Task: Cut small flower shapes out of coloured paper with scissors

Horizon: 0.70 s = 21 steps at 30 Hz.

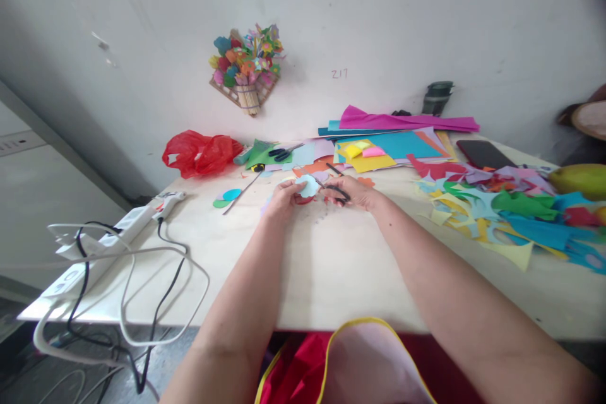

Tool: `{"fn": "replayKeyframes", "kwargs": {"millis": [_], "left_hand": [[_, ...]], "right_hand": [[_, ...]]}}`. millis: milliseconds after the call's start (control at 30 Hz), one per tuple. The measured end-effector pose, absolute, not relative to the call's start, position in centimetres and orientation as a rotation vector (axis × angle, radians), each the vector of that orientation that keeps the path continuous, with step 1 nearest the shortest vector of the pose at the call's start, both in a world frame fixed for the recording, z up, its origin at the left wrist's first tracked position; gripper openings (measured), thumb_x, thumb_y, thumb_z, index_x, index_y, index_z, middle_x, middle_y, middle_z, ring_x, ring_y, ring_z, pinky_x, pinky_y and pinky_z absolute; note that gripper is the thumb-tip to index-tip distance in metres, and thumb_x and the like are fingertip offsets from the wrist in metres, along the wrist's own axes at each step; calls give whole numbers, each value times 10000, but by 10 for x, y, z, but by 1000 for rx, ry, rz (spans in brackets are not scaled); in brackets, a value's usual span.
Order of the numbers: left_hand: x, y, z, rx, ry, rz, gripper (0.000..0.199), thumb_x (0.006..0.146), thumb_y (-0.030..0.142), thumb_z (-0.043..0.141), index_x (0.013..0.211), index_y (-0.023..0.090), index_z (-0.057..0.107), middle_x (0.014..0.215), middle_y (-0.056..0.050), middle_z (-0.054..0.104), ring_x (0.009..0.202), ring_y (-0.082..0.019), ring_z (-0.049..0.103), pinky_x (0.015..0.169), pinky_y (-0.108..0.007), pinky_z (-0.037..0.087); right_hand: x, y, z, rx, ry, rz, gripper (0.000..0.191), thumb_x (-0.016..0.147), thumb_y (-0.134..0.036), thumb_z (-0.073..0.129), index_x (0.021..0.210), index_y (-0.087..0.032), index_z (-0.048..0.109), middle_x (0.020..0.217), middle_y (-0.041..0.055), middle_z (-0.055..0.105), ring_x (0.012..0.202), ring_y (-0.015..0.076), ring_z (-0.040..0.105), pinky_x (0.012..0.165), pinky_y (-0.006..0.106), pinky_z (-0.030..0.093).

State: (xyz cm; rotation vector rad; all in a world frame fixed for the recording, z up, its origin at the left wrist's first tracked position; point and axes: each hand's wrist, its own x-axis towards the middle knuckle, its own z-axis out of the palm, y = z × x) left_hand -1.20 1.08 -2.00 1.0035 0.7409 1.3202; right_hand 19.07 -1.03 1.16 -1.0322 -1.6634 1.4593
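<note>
Between the thumb and fingers of my left hand (pixel 285 197) is a small light-blue paper piece (pixel 310 185) with a scalloped edge. My right hand (pixel 358 192) is closed around the dark handles of a pair of scissors (pixel 339 194). The scissors point left, their blades at the right edge of the paper; whether they touch it I cannot make out. Both hands are just above the table, close together. Small paper bits lie on the tabletop beneath them. Left of my hands lie a blue paper circle (pixel 231 194) and a green one (pixel 220 203).
Paper scraps (pixel 502 202) cover the right side, near a phone (pixel 485 154). Coloured sheets (pixel 402 144) and another pair of scissors (pixel 284 153) lie at the back. A red plastic bag (pixel 201 153) is back left; a power strip (pixel 113 237) with loose cables lies at left.
</note>
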Motion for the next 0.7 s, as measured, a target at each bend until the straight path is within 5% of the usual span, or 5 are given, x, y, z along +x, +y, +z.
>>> {"fn": "replayKeyframes", "kwargs": {"millis": [367,700], "left_hand": [[-11,9,-17,1015,785,1376,380,447,286,958,589,129,642,588,-34,644,543,-125,578,520,-242,459],[-11,5,-13,992,743,1385,338,548,230,921,780,133,694,746,-77,717,663,-193,681,662,-339,572]], "right_hand": [[189,-13,14,-1064,-1651,1456,228,770,-323,795,725,-155,647,533,-13,565,425,66,418,376,177,317],[192,-16,16,-1066,-1722,1474,346,749,-440,805,712,-157,609,498,-34,543,389,58,431,340,176,268]]}}
